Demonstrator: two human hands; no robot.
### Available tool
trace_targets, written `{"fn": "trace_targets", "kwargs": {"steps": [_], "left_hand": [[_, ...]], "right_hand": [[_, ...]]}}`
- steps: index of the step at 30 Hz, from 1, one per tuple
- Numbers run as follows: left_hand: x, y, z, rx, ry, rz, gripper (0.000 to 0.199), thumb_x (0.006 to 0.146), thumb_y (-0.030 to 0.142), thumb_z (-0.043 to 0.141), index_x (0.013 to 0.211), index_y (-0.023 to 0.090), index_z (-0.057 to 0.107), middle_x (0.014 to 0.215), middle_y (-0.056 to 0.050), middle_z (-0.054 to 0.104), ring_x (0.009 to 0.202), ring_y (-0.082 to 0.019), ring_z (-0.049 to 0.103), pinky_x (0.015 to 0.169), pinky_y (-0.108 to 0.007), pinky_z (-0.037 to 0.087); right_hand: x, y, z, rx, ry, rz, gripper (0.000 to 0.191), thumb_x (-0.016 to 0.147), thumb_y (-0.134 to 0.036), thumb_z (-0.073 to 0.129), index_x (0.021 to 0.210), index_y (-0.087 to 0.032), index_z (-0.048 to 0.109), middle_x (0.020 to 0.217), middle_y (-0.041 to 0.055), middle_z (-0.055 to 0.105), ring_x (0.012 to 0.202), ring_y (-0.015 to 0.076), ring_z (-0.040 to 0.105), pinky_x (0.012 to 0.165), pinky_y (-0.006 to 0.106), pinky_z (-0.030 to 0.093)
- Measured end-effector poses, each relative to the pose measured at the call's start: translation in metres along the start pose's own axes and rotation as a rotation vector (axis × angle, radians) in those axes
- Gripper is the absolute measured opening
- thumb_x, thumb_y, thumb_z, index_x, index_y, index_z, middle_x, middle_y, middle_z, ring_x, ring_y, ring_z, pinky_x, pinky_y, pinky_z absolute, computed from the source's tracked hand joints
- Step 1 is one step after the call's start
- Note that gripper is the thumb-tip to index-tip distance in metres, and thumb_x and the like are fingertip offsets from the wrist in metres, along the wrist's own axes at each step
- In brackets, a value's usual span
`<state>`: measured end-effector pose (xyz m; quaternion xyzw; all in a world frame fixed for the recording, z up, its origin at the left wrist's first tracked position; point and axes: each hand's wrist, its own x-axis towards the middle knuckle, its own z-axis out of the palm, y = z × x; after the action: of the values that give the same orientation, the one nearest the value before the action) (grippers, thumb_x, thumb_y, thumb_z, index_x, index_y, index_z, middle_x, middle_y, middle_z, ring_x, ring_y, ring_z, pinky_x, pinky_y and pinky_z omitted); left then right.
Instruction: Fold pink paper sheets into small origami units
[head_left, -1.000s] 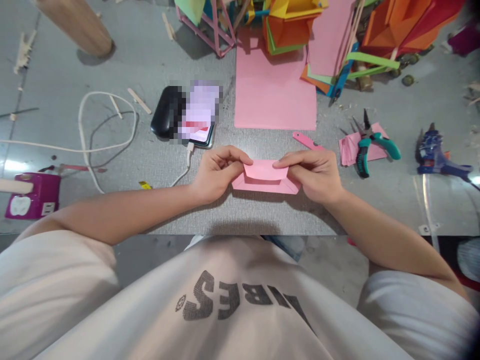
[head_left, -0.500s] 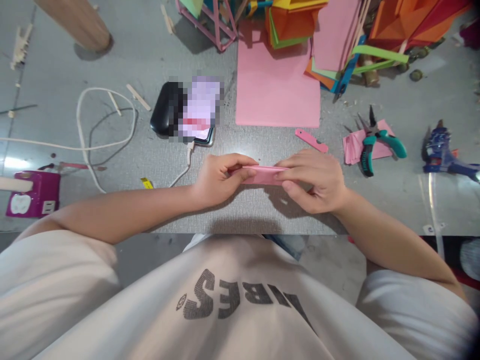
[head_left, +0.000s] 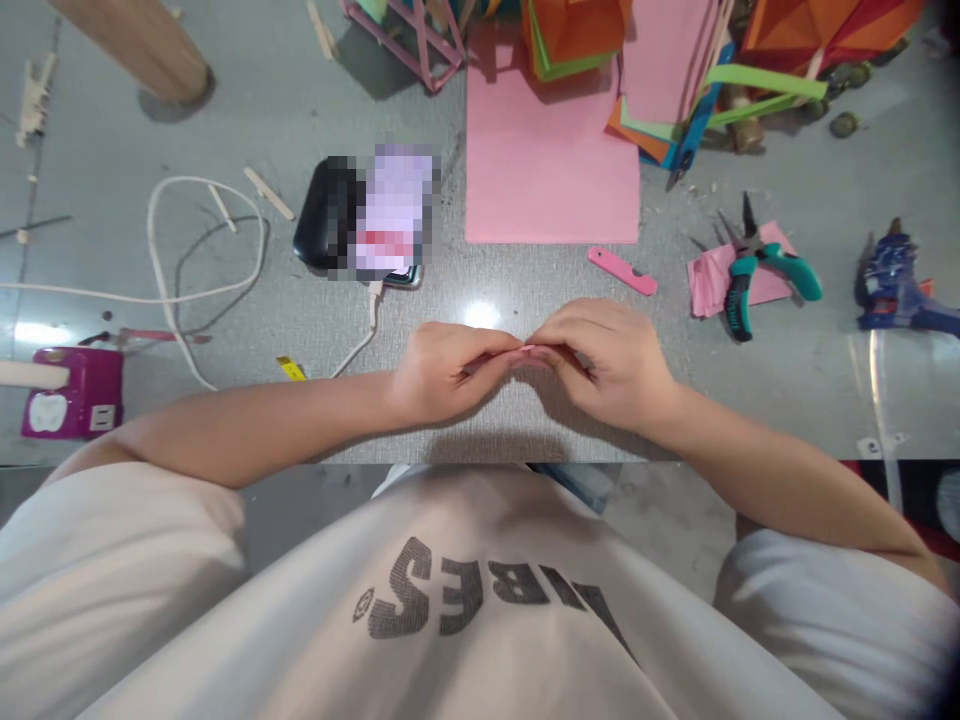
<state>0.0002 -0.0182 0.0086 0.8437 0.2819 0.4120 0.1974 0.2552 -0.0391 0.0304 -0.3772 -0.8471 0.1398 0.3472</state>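
Note:
A small folded strip of pink paper is pinched between my two hands, above the table's near edge. My left hand grips its left end between thumb and forefinger. From the other side, my right hand pinches the paper, with thumb below and fingers above. Both sets of fingertips nearly meet and cover most of the strip. Just beyond the hands lies a pink folding cutter. A large pink paper sheet lies farther back.
Teal-handled pliers rest on pink paper pieces. A blue glue gun is at right. A phone with a white cable and a black case are at left. Orange folded paper stands at the back.
My right hand has moved left along the pink paper strip, so the fingertips of both hands are now close together. Much less of the strip shows.

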Motion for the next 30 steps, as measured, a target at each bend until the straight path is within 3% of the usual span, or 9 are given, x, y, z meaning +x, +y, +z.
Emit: {"fn": "trace_targets", "kwargs": {"steps": [8, 16, 20, 23, 26, 30], "left_hand": [[0.003, -0.001, -0.004, 0.018, -0.052, 0.025, 0.021, 0.118, 0.033, 0.073, 0.112, 0.021, 0.090, 0.088, -0.003, 0.091, 0.070, -0.014, 0.084, 0.067, -0.023, 0.060], [0.001, -0.004, -0.010, -0.117, -0.012, -0.203, 0.022, 0.114, 0.035, 0.075, 0.104, 0.022, 0.091, 0.086, -0.004, 0.090, 0.067, -0.016, 0.081, 0.061, -0.026, 0.059], [0.000, -0.006, -0.008, -0.181, -0.019, -0.273, 0.023, 0.113, 0.038, 0.076, 0.104, 0.022, 0.091, 0.082, -0.004, 0.089, 0.064, -0.015, 0.078, 0.058, -0.026, 0.055], [-0.001, -0.005, -0.006, -0.218, 0.022, -0.319, 0.027, 0.113, 0.043, 0.077, 0.102, 0.022, 0.091, 0.085, -0.005, 0.089, 0.068, -0.016, 0.080, 0.061, -0.027, 0.058], [-0.001, -0.004, -0.003, -0.241, 0.094, -0.364, 0.034, 0.113, 0.051, 0.079, 0.100, 0.022, 0.091, 0.090, -0.007, 0.091, 0.075, -0.018, 0.083, 0.067, -0.030, 0.063], [0.000, -0.007, 0.000, -0.247, 0.155, -0.340, 0.033, 0.113, 0.051, 0.080, 0.103, 0.022, 0.090, 0.092, -0.007, 0.091, 0.078, -0.017, 0.085, 0.071, -0.028, 0.065]], "right_hand": [[-0.006, 0.004, 0.005, -0.145, 0.082, -0.068, 0.018, 0.115, -0.031, 0.070, 0.100, -0.026, 0.079, 0.087, 0.0027, 0.086, 0.079, 0.0230, 0.079, 0.075, 0.042, 0.050], [-0.007, 0.035, -0.008, -0.202, 0.054, -0.091, 0.022, 0.114, -0.035, 0.067, 0.097, -0.031, 0.080, 0.084, -0.0004, 0.087, 0.073, 0.0225, 0.078, 0.067, 0.043, 0.054], [-0.006, 0.036, -0.006, -0.222, 0.079, -0.105, 0.021, 0.114, -0.031, 0.067, 0.095, -0.030, 0.077, 0.084, -0.0002, 0.087, 0.074, 0.0223, 0.080, 0.066, 0.043, 0.055], [-0.003, 0.030, -0.006, -0.118, 0.110, -0.072, 0.014, 0.112, -0.030, 0.070, 0.100, -0.029, 0.078, 0.088, 0.0002, 0.087, 0.076, 0.0225, 0.080, 0.067, 0.042, 0.057], [0.001, 0.024, -0.006, 0.130, 0.146, 0.066, 0.009, 0.109, -0.030, 0.076, 0.102, -0.029, 0.080, 0.095, 0.0018, 0.088, 0.084, 0.0231, 0.082, 0.073, 0.040, 0.064], [0.002, 0.021, -0.004, 0.338, 0.168, 0.174, 0.009, 0.107, -0.033, 0.081, 0.099, -0.028, 0.081, 0.102, 0.0043, 0.089, 0.091, 0.0232, 0.084, 0.080, 0.039, 0.068]]}}
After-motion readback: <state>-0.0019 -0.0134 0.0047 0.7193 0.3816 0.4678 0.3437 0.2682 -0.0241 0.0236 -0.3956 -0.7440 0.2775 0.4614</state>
